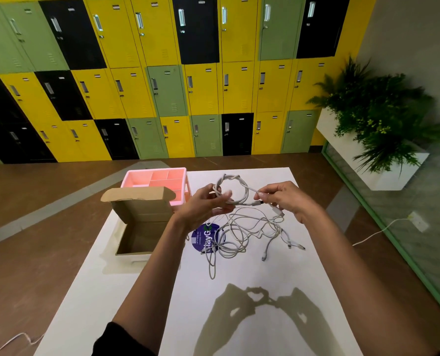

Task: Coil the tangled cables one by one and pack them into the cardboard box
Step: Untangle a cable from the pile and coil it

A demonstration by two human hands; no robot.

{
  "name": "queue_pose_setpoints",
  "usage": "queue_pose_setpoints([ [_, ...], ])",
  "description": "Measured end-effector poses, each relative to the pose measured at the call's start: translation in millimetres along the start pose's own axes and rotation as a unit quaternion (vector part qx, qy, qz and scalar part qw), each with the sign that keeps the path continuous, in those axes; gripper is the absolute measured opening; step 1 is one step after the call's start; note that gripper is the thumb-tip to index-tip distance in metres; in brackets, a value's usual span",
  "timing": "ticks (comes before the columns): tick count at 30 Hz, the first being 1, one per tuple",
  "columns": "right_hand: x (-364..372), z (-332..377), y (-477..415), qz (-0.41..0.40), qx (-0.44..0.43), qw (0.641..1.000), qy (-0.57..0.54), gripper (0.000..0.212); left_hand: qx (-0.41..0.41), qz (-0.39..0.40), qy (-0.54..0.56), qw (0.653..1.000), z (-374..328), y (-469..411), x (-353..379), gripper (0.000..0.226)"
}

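One cardboard box (144,216) stands open on the white table (249,312), its lid flap raised on the far side and its brown inside in view. The two hands are raised just right of the box, above the table, with one white coiled cable (239,185) held between them.

The left hand (204,208) is the one nearer the box. Its fingers are curled round the left side of the coil and grip the gathered loops. The right hand (289,199) is further from the box. Its thumb and fingertips pinch the same cable close to its loose end, where a plug shows just below the fingers.

Below the hands, also right of the box and on the near side of the coil, lies a tangle of cables (244,233), all white. They cross each other too much for a sure count, but several plug ends stick out on the side away from the box. Part of the tangle lies over one round blue sticker (200,236) on the table, between the heap and the box.

One pink divided tray (159,176) stands just behind the box, touching or nearly touching its raised lid. Beyond the box is a wall of yellow, green and black lockers (141,73), and far to its right is one white planter (383,116) of green plants.
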State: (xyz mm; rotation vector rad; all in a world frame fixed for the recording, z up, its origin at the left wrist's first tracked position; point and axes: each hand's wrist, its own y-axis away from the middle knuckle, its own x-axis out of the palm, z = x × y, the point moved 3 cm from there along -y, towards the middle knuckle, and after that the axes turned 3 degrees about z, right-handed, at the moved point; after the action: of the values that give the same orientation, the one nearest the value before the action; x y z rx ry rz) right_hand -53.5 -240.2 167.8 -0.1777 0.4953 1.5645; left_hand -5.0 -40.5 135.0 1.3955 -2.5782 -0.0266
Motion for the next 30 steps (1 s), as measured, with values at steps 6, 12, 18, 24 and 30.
queue_pose_setpoints([
  [6,1,-7,-7,-0.078,-0.001,0.997,0.008,0.014,0.038,-0.076,-0.056,0.995,4,-2,6,0.016],
  [12,6,-6,-11,-0.125,-0.02,0.992,0.012,0.009,0.099,-0.148,0.056,0.982,2,-9,18,0.022],
  [18,6,-3,-11,-0.164,-0.034,0.985,-0.049,0.014,0.118,-0.126,0.163,0.972,-4,-8,33,0.02],
  [24,11,-5,-10,-0.171,-0.038,0.976,-0.131,0.015,0.15,-0.135,0.162,0.966,2,-12,41,0.016],
  [30,15,-6,-7,-0.148,-0.033,0.957,-0.248,0.021,0.151,-0.125,0.149,0.969,8,-10,47,0.017],
])
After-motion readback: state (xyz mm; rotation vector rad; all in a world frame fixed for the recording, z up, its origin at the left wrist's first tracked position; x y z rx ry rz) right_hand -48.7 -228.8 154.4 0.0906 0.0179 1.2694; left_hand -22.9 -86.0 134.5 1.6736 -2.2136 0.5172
